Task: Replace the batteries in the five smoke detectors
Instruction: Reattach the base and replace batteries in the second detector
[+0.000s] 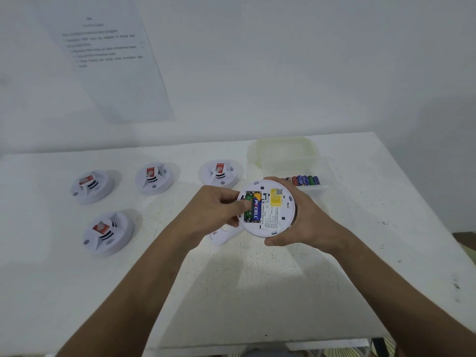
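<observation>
White tabletop below; right hand cups the round white smoke detector, back up; left hand thumb presses, seemingly, the green battery, long axis pointing away, beside the blue-and-gold battery.

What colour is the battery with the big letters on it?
The lettered battery in the round white smoke detector is blue and orange, seen in the head view.
</observation>
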`<state>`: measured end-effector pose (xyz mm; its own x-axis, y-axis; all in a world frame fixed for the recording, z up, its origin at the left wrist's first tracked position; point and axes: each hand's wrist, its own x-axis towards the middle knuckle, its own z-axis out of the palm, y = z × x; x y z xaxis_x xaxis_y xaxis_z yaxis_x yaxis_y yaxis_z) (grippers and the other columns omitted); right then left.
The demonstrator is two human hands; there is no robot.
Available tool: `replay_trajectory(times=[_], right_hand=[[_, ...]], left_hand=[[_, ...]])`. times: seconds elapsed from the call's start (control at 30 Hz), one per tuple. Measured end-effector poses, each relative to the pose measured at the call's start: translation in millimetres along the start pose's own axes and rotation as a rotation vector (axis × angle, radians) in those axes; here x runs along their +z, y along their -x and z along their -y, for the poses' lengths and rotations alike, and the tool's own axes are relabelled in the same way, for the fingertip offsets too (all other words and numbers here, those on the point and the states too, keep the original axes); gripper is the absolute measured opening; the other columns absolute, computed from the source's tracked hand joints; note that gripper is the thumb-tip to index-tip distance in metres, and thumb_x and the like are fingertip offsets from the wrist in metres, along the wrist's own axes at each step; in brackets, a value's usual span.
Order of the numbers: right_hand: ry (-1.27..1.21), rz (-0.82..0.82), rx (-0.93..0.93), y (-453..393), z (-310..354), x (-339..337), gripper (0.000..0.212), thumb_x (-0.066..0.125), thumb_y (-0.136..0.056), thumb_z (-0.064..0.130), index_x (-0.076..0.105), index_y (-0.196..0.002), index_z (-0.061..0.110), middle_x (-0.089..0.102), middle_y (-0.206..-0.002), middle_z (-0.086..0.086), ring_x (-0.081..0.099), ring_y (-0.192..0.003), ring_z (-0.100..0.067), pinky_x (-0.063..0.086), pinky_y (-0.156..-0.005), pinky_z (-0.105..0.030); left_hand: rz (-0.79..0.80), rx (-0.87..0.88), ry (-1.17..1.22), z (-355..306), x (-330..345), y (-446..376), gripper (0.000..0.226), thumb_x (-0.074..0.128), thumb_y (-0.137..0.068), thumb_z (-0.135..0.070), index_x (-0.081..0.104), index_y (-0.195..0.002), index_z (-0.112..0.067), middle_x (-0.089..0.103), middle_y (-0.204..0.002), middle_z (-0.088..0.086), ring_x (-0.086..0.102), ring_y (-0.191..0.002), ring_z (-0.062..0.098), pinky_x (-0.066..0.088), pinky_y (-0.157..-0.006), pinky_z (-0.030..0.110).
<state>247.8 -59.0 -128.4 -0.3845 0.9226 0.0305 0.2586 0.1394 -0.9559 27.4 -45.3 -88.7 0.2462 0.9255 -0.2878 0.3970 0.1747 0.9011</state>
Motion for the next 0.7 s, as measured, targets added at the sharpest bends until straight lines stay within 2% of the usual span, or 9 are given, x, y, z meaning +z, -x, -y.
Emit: replay_trajectory(times=[0.13, 0.3, 0.43, 0.6, 0.7], right_hand=[[0.008, -0.008, 0.020, 0.7, 0.1, 3.5, 0.096, 0.092, -0.052, 0.019, 0.044, -0.134, 0.030, 0.056, -0.129, 0.013, 0.054, -0.118, 0.004, 0.053, -0.090, -0.014], [0.006, 0.023, 0.034, 0.3, -0.1, 1.5, 0.090, 0.091, -0.053, 0.015, 0.047, -0.130, 0.031, 0.061, -0.121, 0.025, 0.056, -0.119, 0.002, 0.052, -0.087, -0.013], [-0.019, 0.020, 0.023, 0.0, -1.2, 1.1, 0.091, 0.091, -0.054, 0.011, 0.048, -0.132, 0.030, 0.062, -0.120, 0.023, 0.058, -0.118, -0.003, 0.055, -0.092, -0.020], [-0.031, -0.002, 0.011, -1.9, -2.5, 4.8, 0.091, 0.091, -0.054, 0.007, 0.048, -0.131, 0.030, 0.063, -0.120, 0.023, 0.059, -0.117, -0.002, 0.052, -0.088, -0.015], [-0.039, -0.006, 0.010, -2.7, -2.7, 6.1, 0.094, 0.091, -0.053, 0.011, 0.046, -0.133, 0.029, 0.062, -0.124, 0.016, 0.058, -0.118, -0.003, 0.052, -0.092, -0.018]], left_hand=[[0.016, -0.003, 0.041, 2.7, 0.0, 1.3, 0.021, 0.068, -0.091, -0.024, 0.075, -0.109, -0.016, 0.077, -0.091, -0.004, 0.073, -0.082, 0.015, 0.055, -0.068, 0.021], [0.043, -0.011, 0.021, 4.0, -1.3, 0.9, 0.020, 0.068, -0.091, -0.026, 0.075, -0.108, -0.019, 0.077, -0.092, -0.004, 0.073, -0.087, 0.021, 0.060, -0.076, 0.030], [0.081, -0.014, 0.036, 3.0, -3.3, 1.5, 0.015, 0.068, -0.091, -0.026, 0.076, -0.103, -0.024, 0.077, -0.092, -0.005, 0.073, -0.085, 0.019, 0.059, -0.072, 0.023], [0.083, 0.003, 0.072, 3.7, -4.7, 2.4, 0.015, 0.067, -0.092, -0.025, 0.076, -0.104, -0.024, 0.077, -0.094, -0.005, 0.072, -0.088, 0.018, 0.057, -0.072, 0.022], [0.086, 0.007, 0.078, 4.3, -5.8, 2.8, 0.017, 0.067, -0.092, -0.025, 0.076, -0.105, -0.022, 0.077, -0.095, -0.004, 0.072, -0.089, 0.019, 0.058, -0.074, 0.025]])
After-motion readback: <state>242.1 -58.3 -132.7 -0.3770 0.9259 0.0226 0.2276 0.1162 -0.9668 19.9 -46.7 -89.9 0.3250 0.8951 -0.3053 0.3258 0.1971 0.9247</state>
